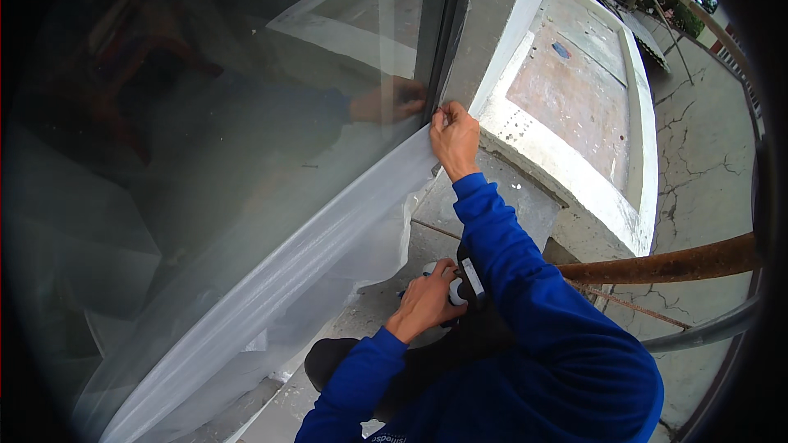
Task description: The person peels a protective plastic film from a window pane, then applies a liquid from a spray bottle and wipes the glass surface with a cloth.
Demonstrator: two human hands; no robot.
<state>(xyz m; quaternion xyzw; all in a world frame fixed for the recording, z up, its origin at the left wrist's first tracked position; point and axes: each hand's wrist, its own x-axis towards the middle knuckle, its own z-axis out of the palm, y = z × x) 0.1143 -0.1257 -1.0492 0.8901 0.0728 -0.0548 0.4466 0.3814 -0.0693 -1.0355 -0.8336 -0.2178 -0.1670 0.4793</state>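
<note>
My right hand [456, 141] is at the lower corner of a dark window frame [447, 41], thumb and fingers pinched together; whatever is between them is too small to make out. From just below it, a translucent plastic sheet [304, 238] runs along the bottom of the large glass pane [271, 148] toward the lower left. Lower down, near my knees, my left hand [425, 305] curls round a small white rounded object [456, 292], mostly hidden by the fingers. A dark item with a white label [473, 277] sits right beside it.
Right of the window stands a pale wall edge [501, 25], with a white-rimmed concrete ledge [574, 156] beyond. A rusty pipe [665, 262] and a grey pipe [710, 324] cross at the right. Cracked concrete [689, 148] lies farther out. The glass mirrors my right hand.
</note>
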